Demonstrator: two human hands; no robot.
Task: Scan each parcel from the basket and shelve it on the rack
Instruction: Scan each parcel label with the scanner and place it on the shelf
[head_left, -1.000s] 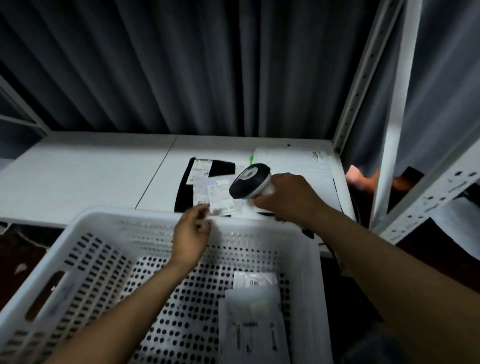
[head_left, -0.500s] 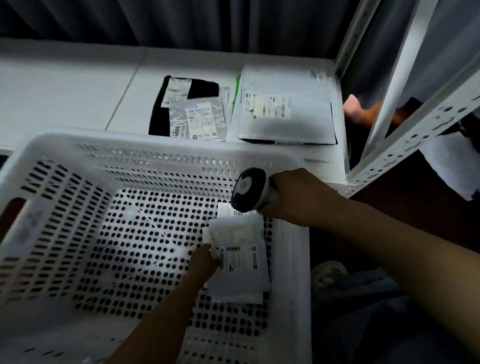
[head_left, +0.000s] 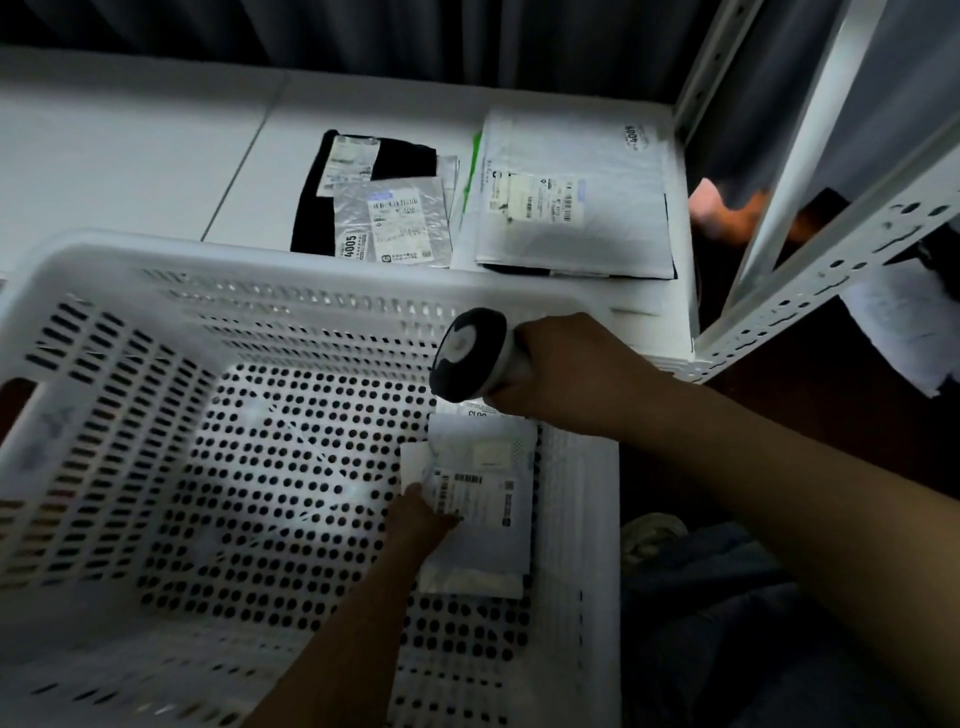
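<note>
The left hand was down inside the white basket, fingers curled on the left edge of a white parcel lying on the basket floor. It appeared to be a pinch, though blur limited certainty. Just beyond, the right hand was wrapped round a scanner, its head above the parcel. Farther beyond that hand, on the rack shelf, lay a black parcel, a silver parcel and a large white mailer.

Item: white parcel is lying label up at 3 o'clock in perforated basket — labelled parcels are resting on rack shelf, 12 o'clock.
</note>
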